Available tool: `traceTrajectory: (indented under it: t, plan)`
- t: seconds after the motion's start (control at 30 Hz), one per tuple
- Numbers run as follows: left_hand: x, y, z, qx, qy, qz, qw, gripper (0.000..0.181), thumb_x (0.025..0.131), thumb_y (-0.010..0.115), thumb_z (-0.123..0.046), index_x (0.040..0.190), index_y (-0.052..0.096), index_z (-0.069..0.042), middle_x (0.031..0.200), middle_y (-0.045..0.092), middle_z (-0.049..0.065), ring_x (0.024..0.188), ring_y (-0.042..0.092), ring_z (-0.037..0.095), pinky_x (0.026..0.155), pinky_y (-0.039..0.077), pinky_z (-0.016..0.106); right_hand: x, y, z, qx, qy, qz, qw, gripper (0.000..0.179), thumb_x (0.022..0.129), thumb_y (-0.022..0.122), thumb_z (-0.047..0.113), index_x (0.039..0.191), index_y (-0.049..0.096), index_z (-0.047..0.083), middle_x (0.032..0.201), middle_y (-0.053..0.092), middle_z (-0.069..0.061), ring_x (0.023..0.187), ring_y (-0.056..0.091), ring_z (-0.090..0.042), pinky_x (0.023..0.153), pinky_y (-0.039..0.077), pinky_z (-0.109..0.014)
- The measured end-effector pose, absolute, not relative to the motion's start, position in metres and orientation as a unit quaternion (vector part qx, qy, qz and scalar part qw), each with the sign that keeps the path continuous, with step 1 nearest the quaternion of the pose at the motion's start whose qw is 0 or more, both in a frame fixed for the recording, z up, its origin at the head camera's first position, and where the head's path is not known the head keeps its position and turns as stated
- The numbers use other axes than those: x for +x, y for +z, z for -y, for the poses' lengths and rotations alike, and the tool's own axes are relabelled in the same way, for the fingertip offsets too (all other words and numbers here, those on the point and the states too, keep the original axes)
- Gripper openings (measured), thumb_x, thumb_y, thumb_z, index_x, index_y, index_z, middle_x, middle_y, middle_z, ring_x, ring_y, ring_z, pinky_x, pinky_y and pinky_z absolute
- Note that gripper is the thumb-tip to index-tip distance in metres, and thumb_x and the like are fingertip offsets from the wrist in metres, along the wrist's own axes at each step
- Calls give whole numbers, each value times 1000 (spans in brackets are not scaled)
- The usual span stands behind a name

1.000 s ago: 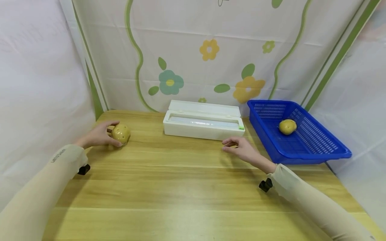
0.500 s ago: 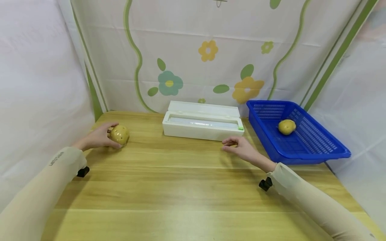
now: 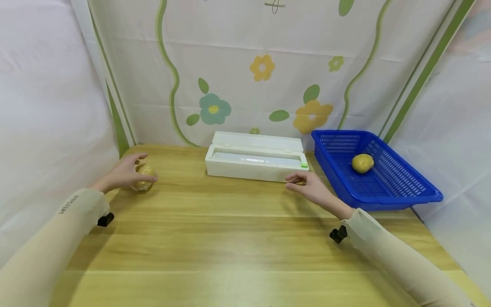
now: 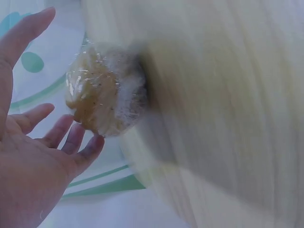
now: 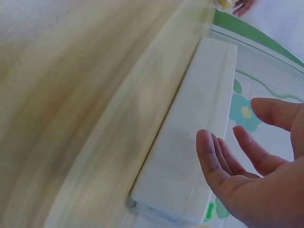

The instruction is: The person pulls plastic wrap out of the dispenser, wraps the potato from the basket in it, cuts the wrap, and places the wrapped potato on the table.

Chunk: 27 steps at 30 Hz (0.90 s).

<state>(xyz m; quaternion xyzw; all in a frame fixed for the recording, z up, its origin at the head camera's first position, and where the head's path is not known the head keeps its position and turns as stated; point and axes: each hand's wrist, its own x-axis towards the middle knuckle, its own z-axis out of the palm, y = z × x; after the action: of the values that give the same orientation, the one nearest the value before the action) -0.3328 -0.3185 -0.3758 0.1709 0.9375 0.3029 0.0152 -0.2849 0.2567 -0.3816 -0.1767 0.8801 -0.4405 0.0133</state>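
A potato (image 3: pixel 146 169) wrapped in clear cling film rests on the table at the far left. My left hand (image 3: pixel 122 174) is right beside it, thumb and fingers spread. In the left wrist view the wrapped potato (image 4: pixel 105 92) lies past the fingertips, and the left hand (image 4: pixel 35 164) is open around nothing. My right hand (image 3: pixel 312 189) hovers by the right front corner of a long white cling film box (image 3: pixel 245 169), whose lid stands open over the roll. Its fingers curve loosely and hold nothing, as the right wrist view of this hand (image 5: pixel 256 183) confirms.
At the back right stands a blue plastic basket (image 3: pixel 333 179) with perforated sides; another potato (image 3: pixel 362 163) lies in it. A green slider (image 3: pixel 304 165) sits at the box's right end. White printed curtains (image 3: pixel 238 76) border the wooden table (image 3: pixel 230 238) at back and sides.
The left hand has loosened from the wrapped potato, which has shifted slightly left and now sits lower under the hand. The right hand has barely moved; the head view has tilted slightly.
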Motion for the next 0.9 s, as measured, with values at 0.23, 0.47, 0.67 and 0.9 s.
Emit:
traceTrajectory:
  t: [0.23, 0.47, 0.67, 0.9]
  plan:
    - [-329, -368, 292, 163, 265, -950, -31, 99, 80, 79, -51, 148, 33, 6, 148, 29, 33, 133, 23, 54, 101, 22, 71, -290, -374, -262, -168, -429, -886, -46, 30, 93, 71, 21, 116, 67, 2, 111, 67, -11, 100, 64, -29, 79, 54, -43]
    - [-339, -362, 213, 243, 279, -926, -75, 58, 92, 71, -35, 136, 54, -2, 140, 47, 20, 127, 41, 41, 103, 31, 60, -307, -367, -263, -206, -360, -893, -176, 25, 89, 73, 8, 110, 68, -4, 106, 64, -19, 96, 63, -32, 77, 54, -45]
    - [-359, -365, 165, 275, 292, -912, -90, 39, 97, 65, -18, 129, 60, 3, 127, 56, 21, 108, 56, 38, 92, 44, 54, -322, -371, -260, -194, -323, -901, -216, 19, 89, 69, 2, 107, 69, -5, 106, 64, -19, 98, 59, -34, 80, 52, -48]
    - [-380, -370, 142, 265, 297, -914, -73, 30, 98, 63, -17, 121, 67, 2, 115, 59, 17, 108, 49, 33, 93, 38, 48, -330, -367, -259, -182, -295, -913, -214, 19, 89, 70, 2, 106, 70, -6, 109, 65, -23, 106, 56, -39, 89, 45, -53]
